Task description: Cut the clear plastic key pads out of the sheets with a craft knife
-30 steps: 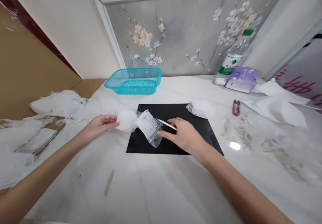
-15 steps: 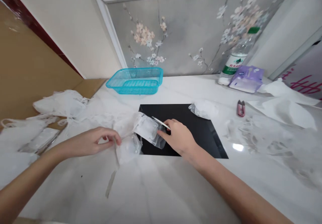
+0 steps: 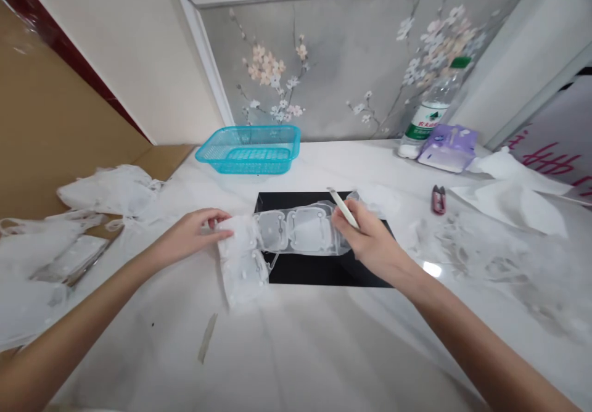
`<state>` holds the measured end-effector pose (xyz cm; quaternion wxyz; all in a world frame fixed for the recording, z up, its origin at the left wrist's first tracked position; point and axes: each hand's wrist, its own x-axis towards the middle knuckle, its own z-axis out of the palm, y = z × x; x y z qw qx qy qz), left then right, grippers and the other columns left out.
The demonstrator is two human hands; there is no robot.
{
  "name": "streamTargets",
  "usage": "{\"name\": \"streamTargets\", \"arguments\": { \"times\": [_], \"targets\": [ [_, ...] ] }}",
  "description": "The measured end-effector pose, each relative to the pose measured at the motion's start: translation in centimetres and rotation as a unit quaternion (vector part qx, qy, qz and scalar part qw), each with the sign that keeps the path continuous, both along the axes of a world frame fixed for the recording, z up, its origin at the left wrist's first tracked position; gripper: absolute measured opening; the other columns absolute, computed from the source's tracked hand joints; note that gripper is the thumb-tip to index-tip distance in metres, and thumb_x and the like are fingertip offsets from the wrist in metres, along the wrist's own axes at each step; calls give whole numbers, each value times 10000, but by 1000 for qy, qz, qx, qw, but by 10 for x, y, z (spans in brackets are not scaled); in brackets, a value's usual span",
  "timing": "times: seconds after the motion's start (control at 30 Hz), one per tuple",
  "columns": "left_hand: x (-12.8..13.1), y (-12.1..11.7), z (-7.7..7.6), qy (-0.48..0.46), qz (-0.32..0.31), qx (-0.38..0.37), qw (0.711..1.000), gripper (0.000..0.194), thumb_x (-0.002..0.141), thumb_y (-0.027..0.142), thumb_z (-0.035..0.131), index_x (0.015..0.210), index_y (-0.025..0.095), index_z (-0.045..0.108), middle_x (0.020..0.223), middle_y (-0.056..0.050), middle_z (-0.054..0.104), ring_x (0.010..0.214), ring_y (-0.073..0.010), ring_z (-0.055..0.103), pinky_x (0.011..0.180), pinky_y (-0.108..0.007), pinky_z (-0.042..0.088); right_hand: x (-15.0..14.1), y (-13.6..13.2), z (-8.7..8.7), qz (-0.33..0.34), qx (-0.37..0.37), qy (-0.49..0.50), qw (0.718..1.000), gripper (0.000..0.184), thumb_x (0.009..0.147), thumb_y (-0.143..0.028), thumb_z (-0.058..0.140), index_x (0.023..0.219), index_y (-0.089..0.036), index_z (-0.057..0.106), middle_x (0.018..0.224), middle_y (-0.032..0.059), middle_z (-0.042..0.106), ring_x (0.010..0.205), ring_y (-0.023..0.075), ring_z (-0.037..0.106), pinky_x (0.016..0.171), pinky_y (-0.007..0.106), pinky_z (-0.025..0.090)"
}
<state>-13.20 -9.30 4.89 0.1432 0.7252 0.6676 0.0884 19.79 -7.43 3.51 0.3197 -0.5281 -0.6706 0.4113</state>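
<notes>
My left hand (image 3: 198,233) is closed on the upper left edge of a translucent white plastic sheet (image 3: 240,270), pinched between thumb and fingers. My right hand (image 3: 370,233) grips a slim white pen-like tool (image 3: 345,207) with a darker tip pointing up and left. The same hand also holds the right end of a clear plastic strip (image 3: 309,230) with rounded square shapes in it. That strip stretches over a black mat (image 3: 319,270), its left end meeting the white sheet. The fingertips of my right hand are partly hidden.
A blue basket (image 3: 250,165) stands by the wall. White plastic pieces (image 3: 111,193) lie at left, and more clear pieces (image 3: 485,251) at right. Thread snips (image 3: 439,200), a bottle (image 3: 423,122), a purple tissue pack (image 3: 448,147) and white paper (image 3: 518,199) are at right.
My right hand has moved right, drawing the plastic strip out straight across the black mat. My left hand has shifted slightly up and right and now pinches the white sheet's upper edge.
</notes>
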Motion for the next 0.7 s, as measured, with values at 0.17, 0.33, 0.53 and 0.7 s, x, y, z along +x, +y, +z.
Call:
{"name": "streamTargets", "arguments": {
  "times": [0.17, 0.33, 0.53, 0.7],
  "targets": [
    [16, -6, 19, -3, -67, 126, 990, 420, 833, 547, 520, 1095, 247, 651, 869, -15, 616, 822, -179, 555, 778, -278, 421, 25, -8, 4, -48, 38, -83, 995, 156, 820, -334, 515, 798, -205, 600, 739, -1, 618, 540, 108, 477, 513, 229, 381],
    [24, -16, 24, 30, -158, 132, 978, 304, 879, 448, 498, 1001, 246, 691, 860, -20, 621, 825, -182, 565, 763, -284, 424, 31, -3, -3, -75, 64, -245, 964, 195, 823, -330, 490, 759, -215, 634, 611, 1, 603, 501, 138, 479, 503, 256, 347],
    [25, -32, 29, 14, -227, 137, 964, 184, 870, 296, 514, 890, 283, 697, 967, -7, 664, 965, -198, 585, 876, -317, 419, 20, -7, -5, -33, 132, -185, 973, 381, 777, -240, 553, 1154, -221, 594, 1095, 47, 665, 887, 203, 628, 683, 274, 443],
    [21, -46, 31, -90, -146, 55, 984, 194, 850, 380, 540, 940, 262, 665, 1023, -5, 697, 987, -219, 621, 869, -306, 472, 6, -22, -1, 149, 75, -121, 979, 232, 775, -204, 559, 976, -241, 669, 898, -8, 686, 758, 145, 607, 639, 232, 417]
  ]
}}
